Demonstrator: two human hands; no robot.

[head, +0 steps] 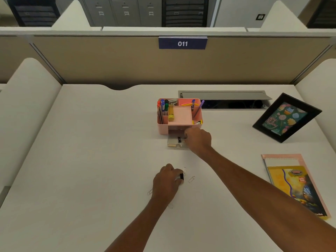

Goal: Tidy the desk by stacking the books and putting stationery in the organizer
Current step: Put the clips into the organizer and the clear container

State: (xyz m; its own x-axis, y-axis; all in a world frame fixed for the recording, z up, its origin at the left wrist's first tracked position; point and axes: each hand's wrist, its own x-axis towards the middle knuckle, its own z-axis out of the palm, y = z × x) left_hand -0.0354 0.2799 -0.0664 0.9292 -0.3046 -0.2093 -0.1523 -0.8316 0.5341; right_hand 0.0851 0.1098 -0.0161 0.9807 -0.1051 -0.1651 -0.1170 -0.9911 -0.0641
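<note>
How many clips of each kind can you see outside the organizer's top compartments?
binder clips: 2, one at the right hand over the drawer, one in the left hand
paper clips: 3 on the desk, at and; a possible fourth by the left forearm is too faint to count
Total: 5

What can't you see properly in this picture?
All in the head view:
1. Right hand covers part of the drawer; whether it holds the small clip there is unclear.
2. Left hand grips a black binder clip, hiding most of it.
3. Cable slot: too dark inside.
</note>
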